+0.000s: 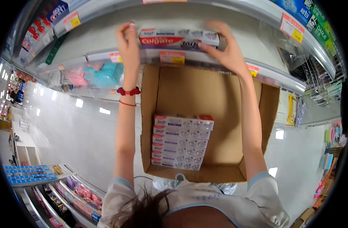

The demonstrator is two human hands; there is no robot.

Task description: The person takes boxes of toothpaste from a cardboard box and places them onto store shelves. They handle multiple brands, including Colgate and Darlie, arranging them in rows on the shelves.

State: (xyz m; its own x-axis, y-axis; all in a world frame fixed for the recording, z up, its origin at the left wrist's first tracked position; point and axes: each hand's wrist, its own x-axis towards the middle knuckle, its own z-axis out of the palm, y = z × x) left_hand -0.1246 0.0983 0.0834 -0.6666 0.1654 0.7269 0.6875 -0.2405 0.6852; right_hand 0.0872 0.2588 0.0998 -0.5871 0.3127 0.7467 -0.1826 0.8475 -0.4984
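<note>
On the middle shelf [101, 32], a red and white toothpaste box [162, 41] lies lengthwise along the front edge. My right hand [229, 49] is around its right end, thumb against the front and fingers over the back. Beside the left end is my left hand [129, 43], its fingers raised and slightly bent, with nothing seen in them. Whether it touches the box I cannot tell. Below the shelf, between my forearms, stands an open cardboard carton [200, 89]. Several matching toothpaste boxes [181, 142] are stacked in a row in its near left part.
Price tags [172, 57] line the shelf edge. An upper shelf edge [234, 7] overhangs the far side. Green toothpaste packs [321, 32] stand at the upper right, and blue and pink packages [105, 74] lie lower left of the shelf. Another display rack [67, 197] is at the near left.
</note>
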